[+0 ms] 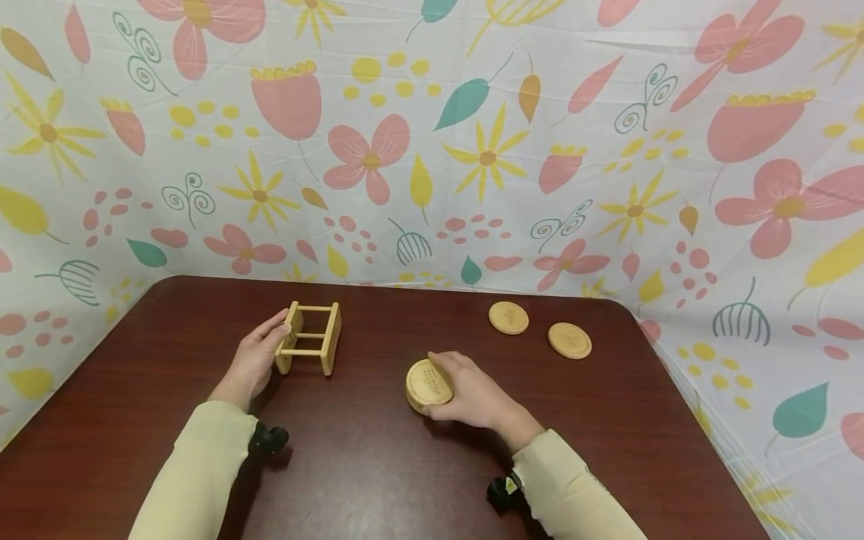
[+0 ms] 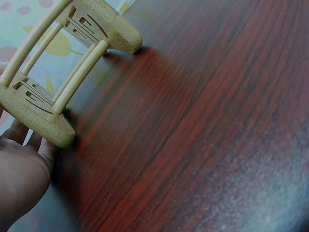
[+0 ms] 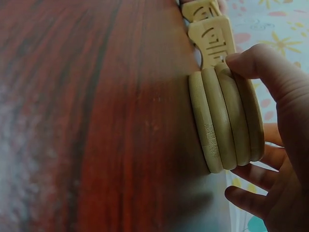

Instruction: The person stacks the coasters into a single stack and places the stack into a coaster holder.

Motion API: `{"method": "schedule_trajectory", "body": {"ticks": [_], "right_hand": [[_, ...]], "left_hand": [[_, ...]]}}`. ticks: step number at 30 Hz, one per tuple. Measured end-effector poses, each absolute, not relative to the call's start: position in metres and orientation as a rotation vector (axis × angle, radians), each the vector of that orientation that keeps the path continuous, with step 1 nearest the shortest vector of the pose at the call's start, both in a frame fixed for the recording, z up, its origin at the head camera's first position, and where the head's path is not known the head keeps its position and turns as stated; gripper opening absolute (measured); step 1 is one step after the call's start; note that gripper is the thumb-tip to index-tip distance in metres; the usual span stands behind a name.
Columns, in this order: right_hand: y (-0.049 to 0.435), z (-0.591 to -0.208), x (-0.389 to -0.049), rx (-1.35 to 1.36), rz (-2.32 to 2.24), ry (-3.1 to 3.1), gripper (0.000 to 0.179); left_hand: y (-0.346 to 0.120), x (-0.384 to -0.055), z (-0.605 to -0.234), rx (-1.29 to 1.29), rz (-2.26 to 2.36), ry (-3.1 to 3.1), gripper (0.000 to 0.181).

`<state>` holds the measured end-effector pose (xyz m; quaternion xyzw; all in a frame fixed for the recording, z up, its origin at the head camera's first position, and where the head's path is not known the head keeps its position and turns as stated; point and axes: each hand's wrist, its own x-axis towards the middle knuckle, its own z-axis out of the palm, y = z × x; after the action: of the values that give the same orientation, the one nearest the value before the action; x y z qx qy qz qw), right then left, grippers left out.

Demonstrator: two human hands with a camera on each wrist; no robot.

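Observation:
On the table's left side stands a pale wooden coaster holder [image 1: 328, 341], with two slotted side panels joined by round rods. My left hand [image 1: 254, 355] grips its left panel; in the left wrist view the fingers [image 2: 47, 148] lie along that panel's outer face. Near the middle of the table, my right hand [image 1: 476, 390] holds a stack of several round wooden coasters [image 1: 427, 384] from its right side. Seen from the right wrist, the thumb [image 3: 251, 62] presses at one edge of the stack, with fingers round the opposite side. The top coaster carries engraved lettering.
Two single round coasters, one farther back [image 1: 508, 318] and one to its right [image 1: 570, 340], lie flat at the back right of the dark wood-grain table [image 1: 378, 465]. Behind the table's far edge hangs a white cloth [image 1: 432, 247] printed with flowers and leaves.

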<state>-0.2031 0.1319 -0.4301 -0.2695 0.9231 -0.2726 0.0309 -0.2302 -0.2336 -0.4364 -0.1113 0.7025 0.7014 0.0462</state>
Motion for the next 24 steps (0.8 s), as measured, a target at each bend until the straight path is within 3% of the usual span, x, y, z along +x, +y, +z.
{"method": "schedule_trajectory", "body": {"ticks": [24], "right_hand": [[0.147,-0.434,-0.2,-0.754,-0.936,2.828,0.099]], "left_hand": [[-0.234,-0.229,-0.436,-0.319,2.121,2.154,0.057]]}}
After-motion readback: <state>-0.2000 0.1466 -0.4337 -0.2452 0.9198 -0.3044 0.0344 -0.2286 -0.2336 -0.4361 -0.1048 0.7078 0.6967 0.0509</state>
